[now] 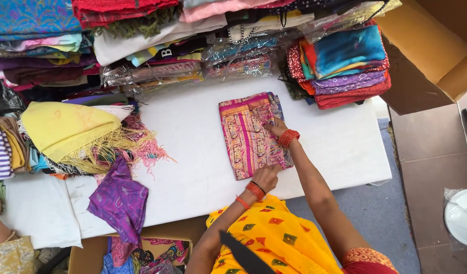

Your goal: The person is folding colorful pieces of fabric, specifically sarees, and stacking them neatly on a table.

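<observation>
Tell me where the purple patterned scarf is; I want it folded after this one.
In the head view, the purple scarf lies loose at the white table's near left edge, hanging over it, below the yellow fringed cloth.

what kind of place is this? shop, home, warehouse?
Likely a textile or scarf shop's packing area. Folded fabric stacks line the white table, some in clear plastic sleeves, with a cardboard box beside it. Both hands press on a folded pink patterned cloth.

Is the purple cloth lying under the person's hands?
No, both the left hand and right hand rest on the folded pink patterned cloth; the purple cloth lies apart at the table edge.
</observation>
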